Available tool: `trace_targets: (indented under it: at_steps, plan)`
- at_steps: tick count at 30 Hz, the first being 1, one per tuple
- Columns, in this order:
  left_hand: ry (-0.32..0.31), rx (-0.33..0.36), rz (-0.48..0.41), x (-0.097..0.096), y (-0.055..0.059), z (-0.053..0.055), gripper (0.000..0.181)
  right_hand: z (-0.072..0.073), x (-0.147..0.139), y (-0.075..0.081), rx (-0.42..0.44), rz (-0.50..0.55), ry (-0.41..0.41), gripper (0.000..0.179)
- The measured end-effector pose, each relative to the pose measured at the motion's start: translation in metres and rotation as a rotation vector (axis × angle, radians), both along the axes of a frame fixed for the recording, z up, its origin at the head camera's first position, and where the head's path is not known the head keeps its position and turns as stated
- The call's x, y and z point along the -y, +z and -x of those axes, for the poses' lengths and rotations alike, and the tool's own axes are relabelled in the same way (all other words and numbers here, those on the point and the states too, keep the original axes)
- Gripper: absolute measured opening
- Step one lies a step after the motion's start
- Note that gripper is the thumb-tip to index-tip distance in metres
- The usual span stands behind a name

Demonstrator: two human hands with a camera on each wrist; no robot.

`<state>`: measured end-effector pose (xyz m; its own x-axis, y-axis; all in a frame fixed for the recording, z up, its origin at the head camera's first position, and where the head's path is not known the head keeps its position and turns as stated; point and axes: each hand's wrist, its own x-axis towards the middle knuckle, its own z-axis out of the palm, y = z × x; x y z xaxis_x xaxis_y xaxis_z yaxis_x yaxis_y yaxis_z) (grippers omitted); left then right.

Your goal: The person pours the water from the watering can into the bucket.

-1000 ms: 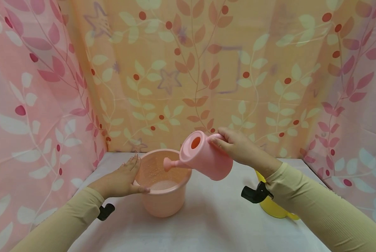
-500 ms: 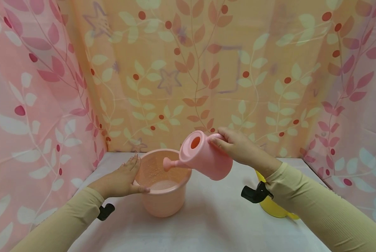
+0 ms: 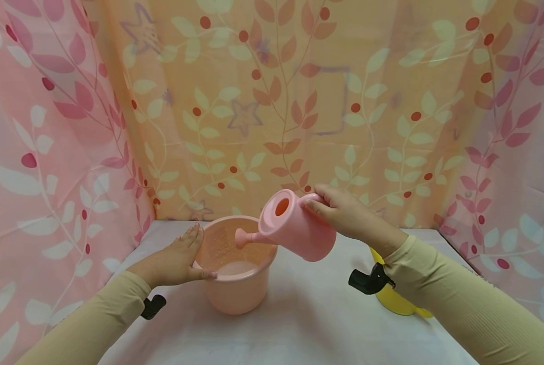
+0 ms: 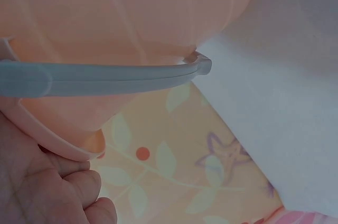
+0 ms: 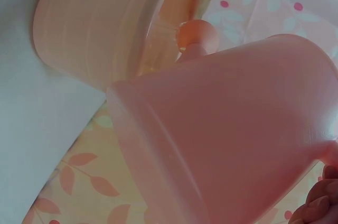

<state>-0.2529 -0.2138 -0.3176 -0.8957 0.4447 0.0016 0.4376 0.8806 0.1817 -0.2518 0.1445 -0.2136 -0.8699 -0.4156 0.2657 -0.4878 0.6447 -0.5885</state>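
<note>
In the head view, my right hand (image 3: pixel 345 210) grips the handle of a pink watering can (image 3: pixel 303 233). The can tilts left, its flared spout (image 3: pixel 249 237) over the mouth of a peach-coloured plastic bucket (image 3: pixel 237 294). Fine drops show against the bucket's inner wall. My left hand (image 3: pixel 173 258) rests on the bucket's left rim with fingers extended and thumb along the front edge. The left wrist view shows the bucket's pale grey carrying handle (image 4: pixel 116 78) crossing its side, with my fingertips (image 4: pixel 100 213) nearby. The right wrist view shows the can's spout head (image 5: pixel 198 35) at the bucket's opening.
A yellow object (image 3: pixel 395 301), partly hidden behind my right forearm, stands on the white-covered table (image 3: pixel 317 324) at the right. Leaf-patterned curtains (image 3: pixel 281 101) enclose the back and both sides. A black camera mount (image 3: pixel 367 280) juts from the right wrist.
The watering can has tipped very slightly further, its spout shifting a little left over the bucket. My left hand and the bucket have stayed put.
</note>
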Motion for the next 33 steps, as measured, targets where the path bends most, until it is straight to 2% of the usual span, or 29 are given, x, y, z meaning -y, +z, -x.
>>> trace_targets:
  at_steps: [19, 33]
  plan:
    - [0.007, 0.013, -0.006, -0.0007, 0.0009, -0.0003, 0.122, -0.0004, 0.0013, -0.0012, 0.037, 0.001, -0.002, 0.024]
    - [0.015, 0.012, -0.003, -0.0003, 0.0007, 0.0, 0.122, -0.0001, 0.0015, -0.0022, 0.016, -0.009, -0.007, 0.025]
